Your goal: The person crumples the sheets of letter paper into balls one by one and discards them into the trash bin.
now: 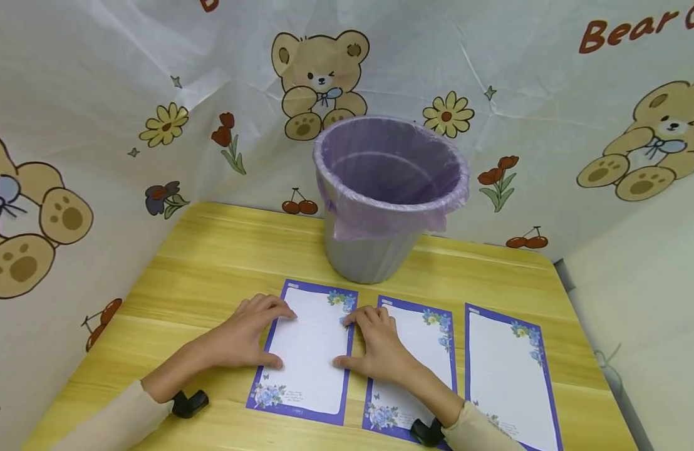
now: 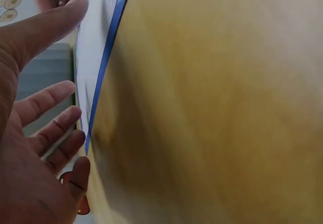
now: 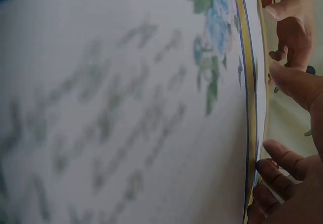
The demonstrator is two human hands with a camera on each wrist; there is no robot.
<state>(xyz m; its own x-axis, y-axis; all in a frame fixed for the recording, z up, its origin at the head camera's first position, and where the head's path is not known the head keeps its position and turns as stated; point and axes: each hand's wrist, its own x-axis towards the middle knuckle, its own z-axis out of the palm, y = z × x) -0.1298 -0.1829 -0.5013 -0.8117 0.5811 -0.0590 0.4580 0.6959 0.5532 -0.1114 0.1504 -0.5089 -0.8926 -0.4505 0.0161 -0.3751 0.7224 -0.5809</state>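
Three sheets of letter paper with purple-blue borders and blue flower corners lie in a row on the wooden table. My left hand (image 1: pixel 241 335) is at the left edge of the leftmost sheet (image 1: pixel 307 351), thumb and fingers spread over its border. On that sheet's opposite edge, my right hand (image 1: pixel 381 344) has its thumb and fingertips right at the border, its palm over the middle sheet (image 1: pixel 411 360). In the left wrist view the fingers (image 2: pixel 50 100) reach out apart from one another beside the blue edge. The rightmost sheet (image 1: pixel 510 376) lies apart from both hands.
Behind the sheets stands a grey bin (image 1: pixel 364 257) lined with a purple plastic bag (image 1: pixel 381 219). A white cloth (image 1: pixel 240 62) printed with bears and flowers hangs around the table (image 1: pixel 223 244). Black wrist mounts (image 1: pixel 190 404) sit at both cuffs.
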